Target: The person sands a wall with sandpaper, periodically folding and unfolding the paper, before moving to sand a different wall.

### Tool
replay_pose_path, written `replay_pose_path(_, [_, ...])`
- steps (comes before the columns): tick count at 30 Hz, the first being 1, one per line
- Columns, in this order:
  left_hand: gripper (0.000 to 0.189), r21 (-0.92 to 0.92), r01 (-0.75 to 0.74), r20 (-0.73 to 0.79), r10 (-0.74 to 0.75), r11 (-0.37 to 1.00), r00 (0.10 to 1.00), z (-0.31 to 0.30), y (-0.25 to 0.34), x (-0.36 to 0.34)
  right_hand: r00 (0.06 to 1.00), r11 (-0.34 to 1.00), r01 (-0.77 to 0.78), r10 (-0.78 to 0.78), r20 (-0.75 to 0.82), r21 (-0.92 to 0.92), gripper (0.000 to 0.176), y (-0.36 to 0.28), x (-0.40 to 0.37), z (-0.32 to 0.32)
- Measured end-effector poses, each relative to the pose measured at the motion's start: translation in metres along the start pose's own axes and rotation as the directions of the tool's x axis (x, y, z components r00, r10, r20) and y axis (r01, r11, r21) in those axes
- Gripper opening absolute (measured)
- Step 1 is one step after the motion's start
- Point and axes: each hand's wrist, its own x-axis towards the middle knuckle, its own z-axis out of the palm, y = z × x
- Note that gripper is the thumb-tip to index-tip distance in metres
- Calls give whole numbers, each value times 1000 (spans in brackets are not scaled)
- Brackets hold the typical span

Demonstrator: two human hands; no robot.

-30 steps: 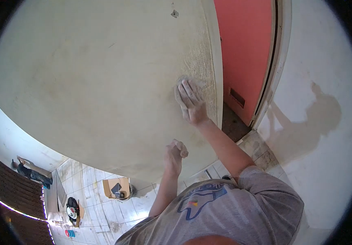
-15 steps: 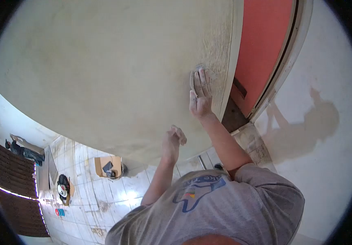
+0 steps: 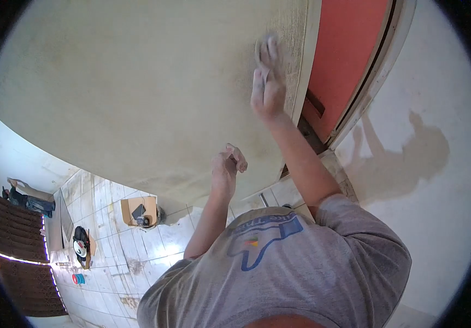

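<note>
Two hands show in the head view: the right hand (image 3: 267, 90) has its fingers (image 3: 271, 52) stretched nearly flat, pressing a blurred pale pad (image 3: 258, 49) against the cream wall (image 3: 137, 82), close to the wall's edge beside the red door (image 3: 345, 49). The left hand (image 3: 225, 167) is lower down, its fingers curled into a loose fist; whether they grip anything cannot be told. The blue print (image 3: 263, 240) on the grey shirt (image 3: 312, 273) carries lettering too warped to read.
</note>
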Motion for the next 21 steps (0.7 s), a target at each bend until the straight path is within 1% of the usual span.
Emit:
replay_pose_path(1, [30, -3, -7, 6, 7, 1000, 1000, 1, 1, 0, 999, 999, -13, 15, 43, -30, 47, -2, -16, 2])
replay_pose_path(4, [29, -7, -7, 18, 7, 1000, 1000, 0, 0, -4, 991, 988, 76, -60, 123, -133, 47, 2, -51, 8])
replay_pose_path(5, [29, -8, -4, 25, 4, 1000, 1000, 0, 0, -4, 991, 983, 97, -82, 104, -158, 47, 9, -53, 11])
replay_pose_path(7, [29, -9, -9, 36, 10, 1000, 999, -2, 1, -3, 989, 966, 146, -135, 67, -211, 47, 12, -25, 11])
replay_pose_path(10, [28, -8, -16, 32, 16, 1000, 999, -3, 2, -9, 990, 990, 125, -129, -64, -60, 48, 0, 34, 2])
replay_pose_path(13, [31, 7, -31, 31, 30, 1000, 999, -4, 3, -7, 983, 989, 133, -140, -115, -70, 49, 10, 64, 4])
replay_pose_path(14, [33, 5, -45, 43, 45, 999, 998, -7, 2, -7, 985, 988, 134, -140, -96, -71, 49, 9, 65, 4])
replay_pose_path(16, [37, -23, -69, 69, 71, 997, 995, -7, 2, -7, 989, 989, 131, -135, -56, -76, 50, 5, 55, 2])
replay_pose_path(18, [42, -74, -95, 96, 102, 993, 990, -5, 4, -4, 996, 995, 77, -79, -41, -62, 49, 0, 32, 6])
replay_pose_path(19, [43, -69, -99, 96, 106, 993, 990, -6, 5, -3, 998, 997, 49, -50, -33, -53, 49, -4, 16, 10])
replay_pose_path(21, [46, -59, -108, 97, 113, 992, 989, -7, 8, -1, 999, 1000, -2, 3, 50, -31, 48, -16, -19, 13])
